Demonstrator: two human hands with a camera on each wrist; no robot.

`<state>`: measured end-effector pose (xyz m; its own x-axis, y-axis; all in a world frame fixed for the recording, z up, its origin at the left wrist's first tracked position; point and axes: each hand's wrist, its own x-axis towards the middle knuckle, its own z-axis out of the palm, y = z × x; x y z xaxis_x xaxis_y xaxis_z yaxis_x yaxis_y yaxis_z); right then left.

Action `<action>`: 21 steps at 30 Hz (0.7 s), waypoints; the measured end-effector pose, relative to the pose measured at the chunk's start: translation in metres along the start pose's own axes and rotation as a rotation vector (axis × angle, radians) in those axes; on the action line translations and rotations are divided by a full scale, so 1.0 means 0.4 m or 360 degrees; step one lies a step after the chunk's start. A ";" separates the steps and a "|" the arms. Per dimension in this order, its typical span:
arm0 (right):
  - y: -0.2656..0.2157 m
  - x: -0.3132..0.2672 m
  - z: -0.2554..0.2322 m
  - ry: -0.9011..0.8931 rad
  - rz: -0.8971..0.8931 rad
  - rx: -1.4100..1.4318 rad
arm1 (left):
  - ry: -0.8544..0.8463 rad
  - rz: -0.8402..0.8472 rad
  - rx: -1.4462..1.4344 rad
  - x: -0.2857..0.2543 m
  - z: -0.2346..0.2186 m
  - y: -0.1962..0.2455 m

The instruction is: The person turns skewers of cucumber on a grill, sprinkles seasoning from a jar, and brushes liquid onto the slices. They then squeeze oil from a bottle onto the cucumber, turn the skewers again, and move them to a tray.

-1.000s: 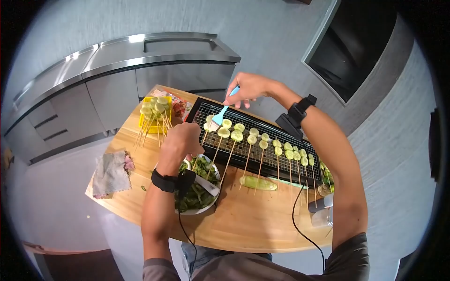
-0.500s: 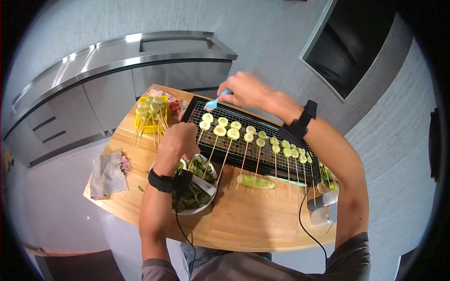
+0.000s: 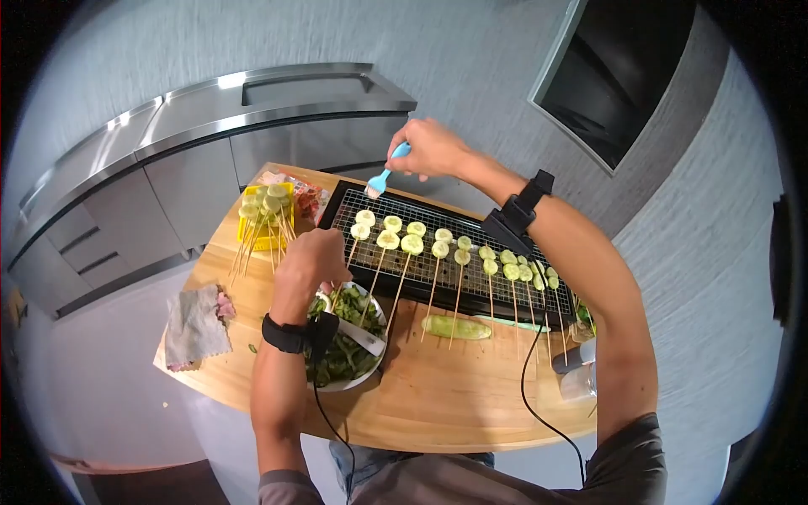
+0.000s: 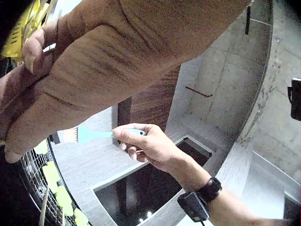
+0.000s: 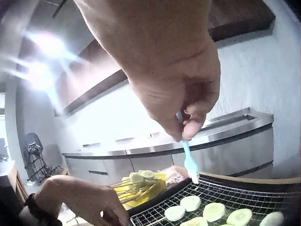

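Observation:
In the head view my right hand [image 3: 427, 150] grips a light blue basting brush [image 3: 380, 182] by its handle. The bristles point down above the far left corner of the black grill [image 3: 396, 210]. Cucumber slices [image 3: 411, 244] on wooden skewers lie in a row across its wire rack, sticks toward me. My left hand [image 3: 310, 263] is at the near left corner with its fingers curled around the stick of the leftmost skewer [image 3: 353, 248]. In the left wrist view the stick [image 4: 23, 89] runs between thumb and fingers. The right wrist view shows the brush [image 5: 190, 162] above the rack.
A yellow basket [image 3: 286, 220] with more cucumber skewers stands at the left. A white bowl of greens [image 3: 377, 360] sits below my left hand. A cucumber piece [image 3: 459, 326], a grey cloth [image 3: 195, 326] and a clear jar [image 3: 577, 383] are on the wooden table [image 3: 438, 396].
The brush has lifted off the left cucumber slices and moved up and away to the grill's far left corner. My left hand keeps its hold on the skewer stick.

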<state>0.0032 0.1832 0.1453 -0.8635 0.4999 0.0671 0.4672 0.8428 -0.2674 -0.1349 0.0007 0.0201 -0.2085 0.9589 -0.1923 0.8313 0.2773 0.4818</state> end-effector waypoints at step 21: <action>0.087 -0.045 0.031 -0.0273 0.0299 0.0533 | -0.0051 0.0235 0.0088 -0.015 0.044 0.097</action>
<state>0.0327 0.2010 0.1229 -0.8014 0.5746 -0.1660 0.5564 0.6145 -0.5593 -0.0923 0.0045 0.0250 -0.0664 0.9864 -0.1503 0.8790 0.1291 0.4590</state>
